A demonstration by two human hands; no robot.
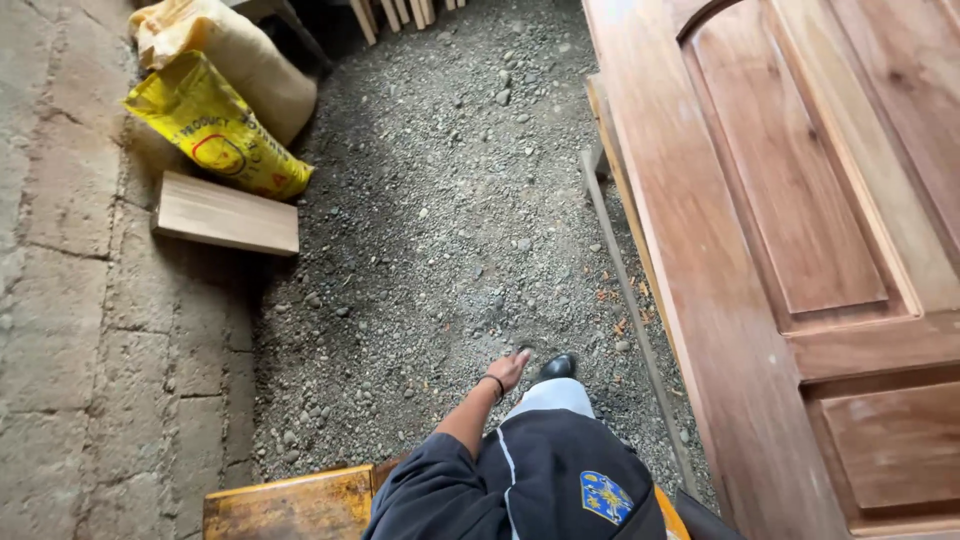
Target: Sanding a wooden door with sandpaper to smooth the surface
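The left hand (509, 371) is seen open and empty above the gravel floor (440, 230), just beside a black shoe (556, 367), left of the wooden door (800, 250); the right hand is out of view.

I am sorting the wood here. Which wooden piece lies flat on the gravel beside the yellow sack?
The pale short plank. It lies flat below the yellow sack; the panelled door stands at the right.

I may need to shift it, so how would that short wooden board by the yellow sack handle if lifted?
The board looks thick and straight-edged, so probably stiff and fairly heavy for its size. Its flat faces suggest it won't roll. It lies partly on loose gravel, so it might slide when pushed.
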